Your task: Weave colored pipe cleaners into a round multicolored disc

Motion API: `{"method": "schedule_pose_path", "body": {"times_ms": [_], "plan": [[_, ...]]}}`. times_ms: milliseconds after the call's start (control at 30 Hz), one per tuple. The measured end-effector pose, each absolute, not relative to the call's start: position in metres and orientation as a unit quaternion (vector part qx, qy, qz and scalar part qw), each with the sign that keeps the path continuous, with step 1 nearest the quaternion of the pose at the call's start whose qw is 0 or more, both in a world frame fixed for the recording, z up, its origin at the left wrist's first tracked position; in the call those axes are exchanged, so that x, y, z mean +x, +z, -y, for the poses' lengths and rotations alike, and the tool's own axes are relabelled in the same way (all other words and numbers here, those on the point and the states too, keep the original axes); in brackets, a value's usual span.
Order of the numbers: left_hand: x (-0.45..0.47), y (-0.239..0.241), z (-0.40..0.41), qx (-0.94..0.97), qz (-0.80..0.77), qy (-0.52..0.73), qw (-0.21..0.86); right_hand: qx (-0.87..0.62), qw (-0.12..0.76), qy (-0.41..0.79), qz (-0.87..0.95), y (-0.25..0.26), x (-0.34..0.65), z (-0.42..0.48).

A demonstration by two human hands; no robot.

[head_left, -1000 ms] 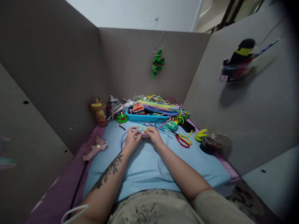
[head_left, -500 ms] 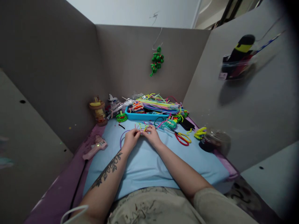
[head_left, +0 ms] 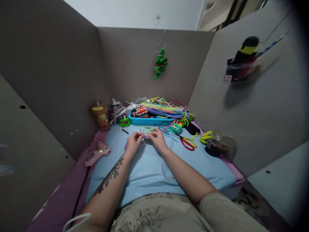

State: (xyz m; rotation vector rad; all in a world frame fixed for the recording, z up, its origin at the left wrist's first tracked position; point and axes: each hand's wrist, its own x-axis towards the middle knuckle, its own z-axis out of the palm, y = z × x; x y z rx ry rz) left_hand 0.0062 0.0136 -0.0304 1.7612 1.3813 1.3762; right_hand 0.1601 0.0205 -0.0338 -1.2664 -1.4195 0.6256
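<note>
both hands, left hand [head_left: 133, 144] and right hand [head_left: 156, 139], have fingers pinched on a small pipe-cleaner piece [head_left: 146, 131]; red-handled scissors [head_left: 187, 142] lie right of the fingers.

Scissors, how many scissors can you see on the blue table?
1. The scissors, with red and yellow handles, lie on the blue mat just to the right of the right hand. More could be hidden under the pipe-cleaner pile.

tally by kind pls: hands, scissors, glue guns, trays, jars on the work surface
Hands: 2, left hand and right hand, both pinching the pipe-cleaner piece
Scissors: 1, red and yellow scissors
Glue guns: 1, pink glue gun
Trays: 1, blue tray
Jars: 1, yellow-lidded jar
Total: 6
</note>
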Motion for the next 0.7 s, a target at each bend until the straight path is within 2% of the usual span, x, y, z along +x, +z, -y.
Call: {"method": "schedule_pose_path", "body": {"times_ms": [267, 533, 700], "plan": [[0.000, -0.034, -0.019, 0.692, -0.501, 0.481, 0.195, -0.502, 0.547, 0.328, 0.584, -0.037, 0.162, -0.025], [0.001, -0.031, -0.017, 0.700, -0.483, 0.472, 0.233, -0.423, 0.575, 0.484, 0.507, -0.031, 0.163, -0.024], [0.001, -0.028, -0.015, 0.706, -0.467, 0.468, 0.253, -0.398, 0.560, 0.563, 0.459, -0.026, 0.162, -0.020]]}}
